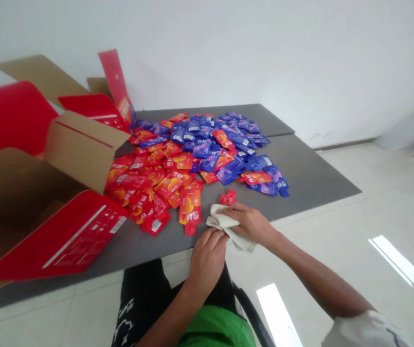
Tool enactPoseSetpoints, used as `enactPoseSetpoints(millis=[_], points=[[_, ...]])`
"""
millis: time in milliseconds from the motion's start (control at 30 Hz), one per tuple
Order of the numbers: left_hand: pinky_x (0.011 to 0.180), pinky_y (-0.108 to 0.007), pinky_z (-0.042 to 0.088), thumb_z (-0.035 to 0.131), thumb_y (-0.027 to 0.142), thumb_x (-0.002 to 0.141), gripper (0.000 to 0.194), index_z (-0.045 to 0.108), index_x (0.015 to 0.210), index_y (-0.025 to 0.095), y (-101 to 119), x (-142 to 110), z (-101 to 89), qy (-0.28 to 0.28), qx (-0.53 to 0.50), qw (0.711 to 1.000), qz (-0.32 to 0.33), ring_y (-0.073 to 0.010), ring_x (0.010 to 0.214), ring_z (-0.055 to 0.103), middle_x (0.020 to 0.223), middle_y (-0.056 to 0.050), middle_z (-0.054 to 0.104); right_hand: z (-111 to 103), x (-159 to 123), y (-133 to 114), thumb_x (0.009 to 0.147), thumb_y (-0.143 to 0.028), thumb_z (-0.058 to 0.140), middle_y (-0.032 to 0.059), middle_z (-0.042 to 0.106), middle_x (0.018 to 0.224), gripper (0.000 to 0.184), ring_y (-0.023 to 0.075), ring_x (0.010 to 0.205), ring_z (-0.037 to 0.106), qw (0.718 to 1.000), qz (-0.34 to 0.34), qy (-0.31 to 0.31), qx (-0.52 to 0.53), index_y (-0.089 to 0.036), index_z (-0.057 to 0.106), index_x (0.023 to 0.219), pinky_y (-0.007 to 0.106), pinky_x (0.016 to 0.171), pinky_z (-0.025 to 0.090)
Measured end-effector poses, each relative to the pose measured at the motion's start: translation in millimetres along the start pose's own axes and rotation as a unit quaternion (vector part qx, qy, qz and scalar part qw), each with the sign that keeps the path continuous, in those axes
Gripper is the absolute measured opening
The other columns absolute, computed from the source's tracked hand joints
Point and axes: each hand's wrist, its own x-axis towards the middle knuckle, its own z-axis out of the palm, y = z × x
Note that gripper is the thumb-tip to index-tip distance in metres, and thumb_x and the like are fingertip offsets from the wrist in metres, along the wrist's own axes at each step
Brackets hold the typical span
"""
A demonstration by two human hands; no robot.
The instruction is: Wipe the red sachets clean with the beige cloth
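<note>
Green fabric [216, 330] spreads at the person's lap, below two hands working a pale cloth at the edge of the grey bench [315, 178].
The right hand [251, 222] is closed around the folded cloth [219, 218], whose long axis slants from far left to near right, its loose tail hanging over the bench edge; the left hand [209, 258] has its fingers curled against the cloth's near side, and whether it grips anything beneath, I cannot tell. From under the cloth a red pouch [227, 197] shows only one end, pointing away and slightly right; the rest is hidden. Just left, a fruit-printed pouch [190, 205] lies with its long axis toward the person, narrow neck nearest. Beyond are heaped red pouches [147, 185] and purple-blue pouches [203, 147], with an open red carton [94, 231] at left.
</note>
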Motion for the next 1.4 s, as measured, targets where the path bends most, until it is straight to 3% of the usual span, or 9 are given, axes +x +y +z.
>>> enactPoseSetpoints(millis=[167,267,467,700,800,933,1200,1300,1400], points=[[0.106,-0.039,0.056,0.055,0.008,0.099,0.032,0.067,0.128,0.016,-2,-1,2.2,0.010,-0.017,1.000,0.007,-0.0221,0.123,0.062,0.121,-0.007,0.073,-15,32,36,0.096,-0.020,0.061,0.0104,0.069,0.118,0.041,0.0216,0.100,0.070,0.993,0.075,0.071,-0.065,-0.024,0.068,0.136,0.027,0.084,0.054],[0.106,-0.040,0.056,0.055,0.009,0.099,0.032,0.066,0.128,0.017,-1,-1,1.9,0.009,-0.015,1.000,0.002,-0.0222,0.123,0.062,0.121,-0.008,0.073,-24,26,26,0.096,-0.020,0.061,0.0105,0.069,0.119,0.043,0.0220,0.102,0.069,0.993,0.042,0.094,-0.057,-0.025,0.066,0.138,0.027,0.085,0.054],[0.100,-0.045,0.058,0.057,0.013,0.098,0.017,0.071,0.106,0.018,1,0,-1.2,-0.027,0.008,1.000,-0.011,-0.0240,0.105,0.066,0.104,-0.008,0.073,-6,2,-8,0.094,-0.022,0.065,0.0058,0.069,0.127,0.041,0.0195,0.099,0.071,0.999,-0.020,-0.024,-0.008,-0.031,0.069,0.133,0.026,0.079,0.055],[0.108,-0.040,0.054,0.057,0.011,0.099,0.031,0.066,0.127,0.016,1,2,-2.8,-0.010,-0.017,1.000,-0.003,-0.0218,0.123,0.062,0.122,-0.008,0.073,-21,42,36,0.097,-0.022,0.061,0.0107,0.069,0.117,0.038,0.0221,0.098,0.070,0.992,0.066,0.068,-0.081,-0.023,0.069,0.134,0.027,0.080,0.053],[0.107,-0.040,0.054,0.056,0.011,0.099,0.030,0.067,0.126,0.015,2,2,-3.3,-0.015,-0.015,1.000,-0.002,-0.0226,0.122,0.063,0.121,-0.009,0.073,-26,27,19,0.097,-0.021,0.061,0.0104,0.068,0.121,0.040,0.0219,0.101,0.069,0.995,0.024,0.076,-0.062,-0.024,0.067,0.136,0.027,0.081,0.053],[0.101,-0.045,0.056,0.058,0.014,0.098,0.017,0.072,0.105,0.017,2,0,-2.8,-0.038,-0.002,0.999,-0.020,-0.0256,0.108,0.066,0.103,-0.008,0.074,-10,4,-6,0.094,-0.024,0.066,0.0053,0.070,0.122,0.040,0.0193,0.095,0.071,0.999,-0.040,-0.015,-0.013,-0.029,0.068,0.134,0.026,0.078,0.053],[0.109,-0.042,0.053,0.054,0.011,0.100,0.033,0.065,0.131,0.018,1,0,-0.4,-0.016,-0.036,0.999,-0.014,-0.0230,0.124,0.062,0.125,-0.008,0.072,-24,53,43,0.099,-0.024,0.061,0.0101,0.069,0.113,0.036,0.0220,0.096,0.069,0.992,0.054,0.049,-0.105,-0.023,0.070,0.133,0.028,0.079,0.052],[0.107,-0.043,0.055,0.053,0.011,0.100,0.033,0.066,0.129,0.019,2,1,-1.0,-0.013,-0.025,0.999,-0.016,-0.0232,0.122,0.063,0.123,-0.009,0.072,-27,34,23,0.097,-0.022,0.062,0.0098,0.069,0.118,0.040,0.0216,0.100,0.069,0.995,0.019,0.070,-0.067,-0.025,0.067,0.137,0.028,0.083,0.053],[0.101,-0.045,0.057,0.056,0.013,0.099,0.021,0.071,0.112,0.019,2,0,-2.1,-0.031,-0.001,0.999,-0.015,-0.0252,0.110,0.066,0.108,-0.009,0.074,-15,6,-4,0.096,-0.023,0.063,0.0075,0.070,0.122,0.041,0.0202,0.098,0.070,1.000,-0.018,0.014,-0.019,-0.029,0.067,0.136,0.027,0.082,0.054]])
